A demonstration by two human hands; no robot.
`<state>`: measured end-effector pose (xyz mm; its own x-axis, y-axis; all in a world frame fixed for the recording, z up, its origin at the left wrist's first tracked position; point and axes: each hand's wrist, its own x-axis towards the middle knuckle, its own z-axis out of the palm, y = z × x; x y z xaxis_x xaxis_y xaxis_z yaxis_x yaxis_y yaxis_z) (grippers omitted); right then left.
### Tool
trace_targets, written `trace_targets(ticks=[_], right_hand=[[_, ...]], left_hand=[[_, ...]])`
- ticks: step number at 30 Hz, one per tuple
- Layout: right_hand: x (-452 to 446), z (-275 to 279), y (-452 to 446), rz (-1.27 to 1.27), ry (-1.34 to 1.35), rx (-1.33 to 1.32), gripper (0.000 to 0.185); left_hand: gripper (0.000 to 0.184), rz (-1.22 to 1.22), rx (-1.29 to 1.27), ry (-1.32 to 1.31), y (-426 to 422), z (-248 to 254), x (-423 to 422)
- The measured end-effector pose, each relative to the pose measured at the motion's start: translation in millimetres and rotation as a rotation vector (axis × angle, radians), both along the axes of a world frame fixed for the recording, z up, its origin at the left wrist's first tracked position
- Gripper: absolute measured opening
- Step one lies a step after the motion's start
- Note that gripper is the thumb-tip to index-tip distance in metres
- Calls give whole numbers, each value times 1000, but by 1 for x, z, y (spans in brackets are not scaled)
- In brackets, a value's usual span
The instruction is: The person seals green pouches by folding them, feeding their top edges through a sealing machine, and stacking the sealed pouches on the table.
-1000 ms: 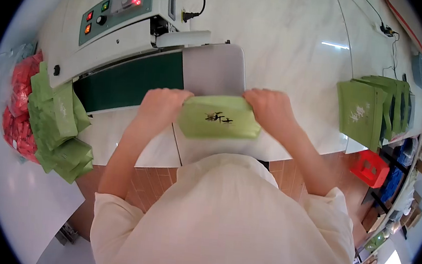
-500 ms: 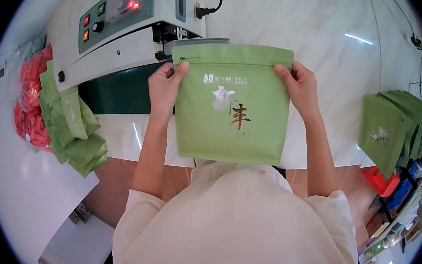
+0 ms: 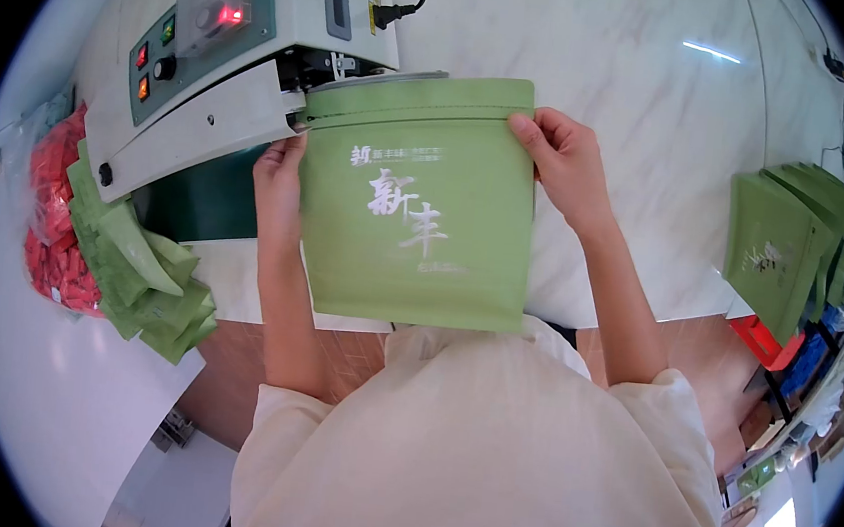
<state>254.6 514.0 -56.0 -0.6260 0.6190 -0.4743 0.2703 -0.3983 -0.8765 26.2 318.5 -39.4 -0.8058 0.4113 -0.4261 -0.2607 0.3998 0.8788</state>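
Note:
A flat green pouch (image 3: pixel 417 203) with silver lettering hangs between my two hands. Its top left corner is at the feed end of a band sealing machine (image 3: pixel 201 94) with lit switches. My left hand (image 3: pixel 280 171) is closed on the pouch's left edge, just below the machine's white cover, which hides part of the fingertips. On the upper right edge my right hand (image 3: pixel 563 160) pinches the pouch between thumb and fingers.
To the left, several green pouches (image 3: pixel 145 269) are heaped beside a clear bag of red packets (image 3: pixel 56 222). More green pouches (image 3: pixel 780 245) stand at the table's right edge, above a red crate (image 3: pixel 764 342). A black power plug (image 3: pixel 394 13) sits in the machine's side.
Both hands have carried the pouch to the left, bringing its top left corner to the machine's feed end. The whole view has shifted slightly.

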Motion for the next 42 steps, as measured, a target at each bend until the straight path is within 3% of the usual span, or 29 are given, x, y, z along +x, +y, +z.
trace_targets(ticks=[7, 18, 23, 26, 28, 30, 34, 35, 37, 38, 40, 41, 42], right_hand=[[-15, 8, -7, 20, 17, -51, 29], [-40, 1, -14, 117, -71, 218, 35], [-47, 3, -15, 145, -73, 188, 35], [-54, 1, -19, 147, -56, 152, 35], [-56, -1, -21, 157, -50, 156, 34], [-59, 0, -24, 151, -28, 116, 35], [-67, -2, -31, 136, -51, 106, 35], [-68, -2, -33, 133, -42, 103, 34], [-71, -2, -37, 126, -34, 99, 34], [-73, 0, -39, 104, -24, 93, 34], [-76, 1, -44, 79, -20, 87, 34], [-78, 0, -47, 64, 0, 77, 34], [-80, 0, -49, 48, 21, 68, 34]], left_hand=[[26, 4, 17, 5, -15, -2, -17], [30, 34, -38, 55, -37, -2, -44], [32, 51, -63, 62, -37, 4, -45], [32, 31, -188, 163, -46, 16, -42], [33, -49, -186, 374, -72, 23, -42], [34, 53, -334, 559, -124, 27, -61], [45, 182, -770, 1179, -259, 21, -124], [45, 182, -771, 1181, -287, 13, -132], [51, 517, -1451, 1304, -327, 0, -144], [51, 511, -1449, 1305, -335, 5, -149], [50, 857, -897, 253, -353, 12, -158], [50, 853, -896, 251, -372, 10, -167], [46, 839, -709, 165, -409, -2, -183]])
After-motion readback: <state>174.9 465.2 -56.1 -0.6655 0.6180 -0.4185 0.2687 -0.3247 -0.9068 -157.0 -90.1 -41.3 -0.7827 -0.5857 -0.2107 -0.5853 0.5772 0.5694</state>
